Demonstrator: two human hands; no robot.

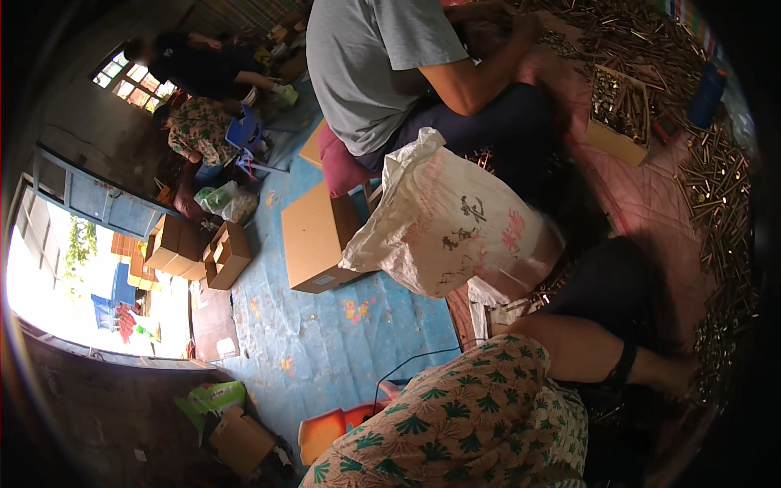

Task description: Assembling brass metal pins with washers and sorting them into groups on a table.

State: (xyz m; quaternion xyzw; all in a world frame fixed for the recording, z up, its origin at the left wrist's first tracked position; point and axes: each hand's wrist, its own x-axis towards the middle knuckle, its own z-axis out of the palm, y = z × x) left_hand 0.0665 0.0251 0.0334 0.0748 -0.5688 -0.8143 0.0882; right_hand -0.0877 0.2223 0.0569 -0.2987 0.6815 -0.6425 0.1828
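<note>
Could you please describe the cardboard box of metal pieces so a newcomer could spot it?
Find the pink cloth at the picture's right. On its upper part, left of the dark-blue cylinder, is the cardboard box. Unlike the loose brassy tubes lying beside it, it has straight tan walls enclosing shiny metal pieces.

Your sleeve point(455, 407) is beige with green fan motifs, your wristband point(625, 363) black, the parts point(726, 175) coppery gold, the cloth point(663, 215) pink, the sack point(423, 207) white with red and black markings, the mat point(403, 325) blue with yellow-orange flowers, the co-worker's shirt point(350, 65) grey.
</note>
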